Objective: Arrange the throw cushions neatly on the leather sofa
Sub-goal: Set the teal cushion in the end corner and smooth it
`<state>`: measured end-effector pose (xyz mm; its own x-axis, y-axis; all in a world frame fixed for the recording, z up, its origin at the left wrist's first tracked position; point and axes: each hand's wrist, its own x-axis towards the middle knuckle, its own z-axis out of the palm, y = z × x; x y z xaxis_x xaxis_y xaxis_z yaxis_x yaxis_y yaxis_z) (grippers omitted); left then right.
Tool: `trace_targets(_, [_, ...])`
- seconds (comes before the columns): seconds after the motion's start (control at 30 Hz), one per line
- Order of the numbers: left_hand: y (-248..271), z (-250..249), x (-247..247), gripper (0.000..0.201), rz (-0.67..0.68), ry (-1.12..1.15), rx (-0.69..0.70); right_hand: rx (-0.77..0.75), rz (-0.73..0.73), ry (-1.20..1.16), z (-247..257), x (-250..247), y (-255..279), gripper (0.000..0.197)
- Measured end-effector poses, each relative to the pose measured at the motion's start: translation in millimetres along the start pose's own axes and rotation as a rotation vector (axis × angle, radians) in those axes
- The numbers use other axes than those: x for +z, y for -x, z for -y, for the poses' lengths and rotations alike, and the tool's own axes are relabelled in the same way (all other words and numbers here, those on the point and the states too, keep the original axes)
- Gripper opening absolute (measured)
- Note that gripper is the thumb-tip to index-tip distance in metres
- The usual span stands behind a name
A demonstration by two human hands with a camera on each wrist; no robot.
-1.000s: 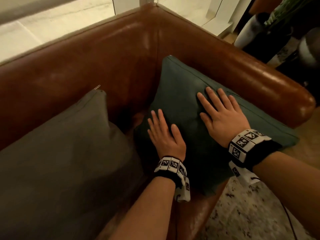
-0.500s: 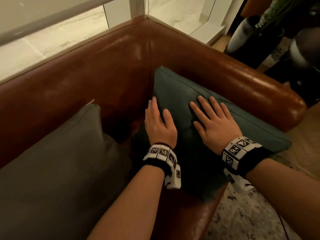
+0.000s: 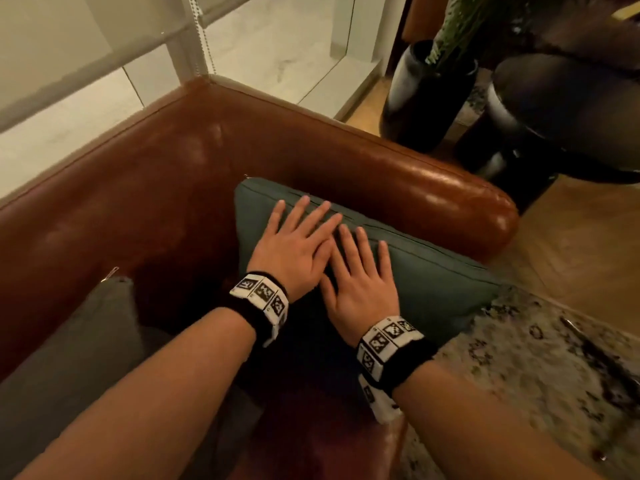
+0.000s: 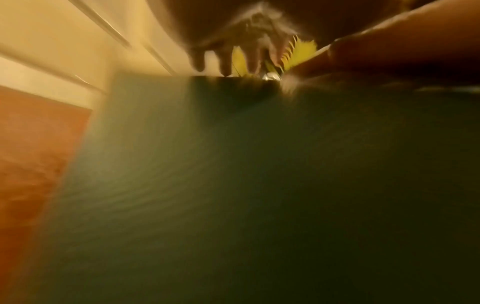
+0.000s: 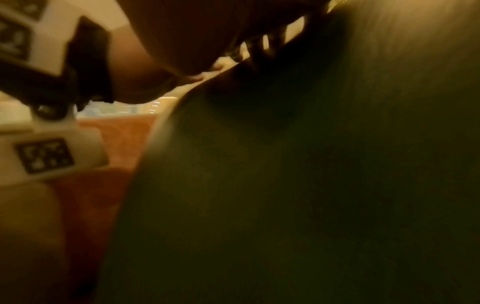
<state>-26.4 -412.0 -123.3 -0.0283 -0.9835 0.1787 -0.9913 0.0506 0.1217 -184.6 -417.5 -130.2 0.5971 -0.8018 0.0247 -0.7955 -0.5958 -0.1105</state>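
— Grey fabric is filling the near-left corner for us: the grey cushion (image 3: pixel 69 348) is lying on the seat of the leather sofa (image 3: pixel 166 188), its zip corner pointing up toward the backrest.

— And we are seeing our forearms reaching past it, each wrist wearing a black band (image 3: pixel 261 299) with white printed tags.

— Just beyond, we are pressing on the green cushion (image 3: pixel 433 278). The left hand (image 3: pixel 294 251) is lying flat with straight, spread fingers, nearer the cushion's top corner.

— The right hand (image 3: pixel 360 285) is lying flat beside it, fingers straight too. The two hands are touching, the left's little-finger side overlapping the right's first finger. Neither is curling around anything.

— The green cushion is sitting in the sofa's corner, leaning against the right armrest (image 3: pixel 450 192), its top edge just below the armrest's rounded top.

— Our wrist views are blurring badly; we are only making out dark green fabric (image 4: pixel 259 185) filling both, with orange leather at the left edge.

— To the right, a speckled rug (image 3: pixel 536 358) is covering the floor. Farther off, a tall dark vase (image 3: pixel 426 98) with green stems is standing beside a dark round seat (image 3: pixel 561 109), and pale window panes are rising behind the backrest.
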Motion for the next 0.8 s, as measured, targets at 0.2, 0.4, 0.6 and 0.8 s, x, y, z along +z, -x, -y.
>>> trace_targets(0.2, [-5,70,-6,0.057,0.109,-0.087,-0.266,0.292,-0.038,0.033,-63,-5,6,0.058])
trace_targets(0.4, [-27,19,-35,0.059,0.098,-0.078,-0.230,0.549,-0.046,-0.026,-90,-30,19,0.062])
trace_targets(0.6, [-41,-34,-8,0.056,0.274,-0.091,0.093,0.334,0.012,-0.032,-68,-21,3,0.056])
trace_targets(0.8, [-28,61,-22,0.060,0.167,0.016,-0.426,0.876,-0.003,-0.219,-156,-24,65,0.060])
